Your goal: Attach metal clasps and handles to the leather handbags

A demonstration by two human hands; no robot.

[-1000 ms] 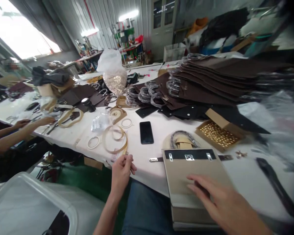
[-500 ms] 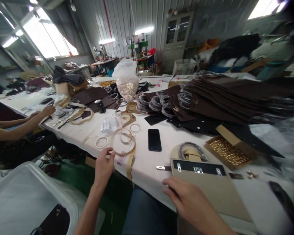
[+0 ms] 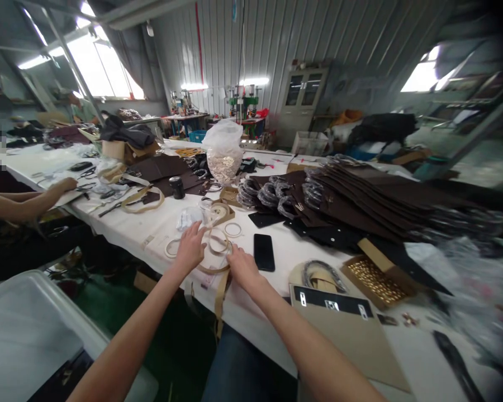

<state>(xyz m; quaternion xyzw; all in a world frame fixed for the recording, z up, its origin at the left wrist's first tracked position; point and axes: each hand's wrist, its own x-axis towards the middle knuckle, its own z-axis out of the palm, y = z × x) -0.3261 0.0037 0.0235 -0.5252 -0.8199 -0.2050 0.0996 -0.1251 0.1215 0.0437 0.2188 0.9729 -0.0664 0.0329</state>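
Evidently, the white worktop [image 3: 117, 229] in front of you carries the looped tan tape [image 3: 212, 270] near its front edge, with a length drooping over the side. As a whole it should be light and springy: a flat band that seems stiff enough to keep its round curls, yet soft enough to bend freely. It may be smooth and apt to slide or tangle, and a sharp fold could crease it. Your best hold is a single outer run, pinched across the flat faces, rather than the whole bunch.

Your left hand [image 3: 190, 248] is spread wide at the left side of the loops, with no grip to be seen. Your right hand [image 3: 243, 267] is at their right side, fingertips against or just beside the band; I cannot tell whether they pinch it.

Beyond, on your right, brown panels [image 3: 377, 198] lie heaped, well apart from the loops. A tan panel [image 3: 343, 329] lies nearer you, partly behind your right forearm. The phone [image 3: 264, 252] limits room just beside your right hand. Just past the curls, a small carton [image 3: 221, 213] crowds the far side, while a pale roll [image 3: 171, 247], partly covered by your left hand, could catch a sideways sweep.
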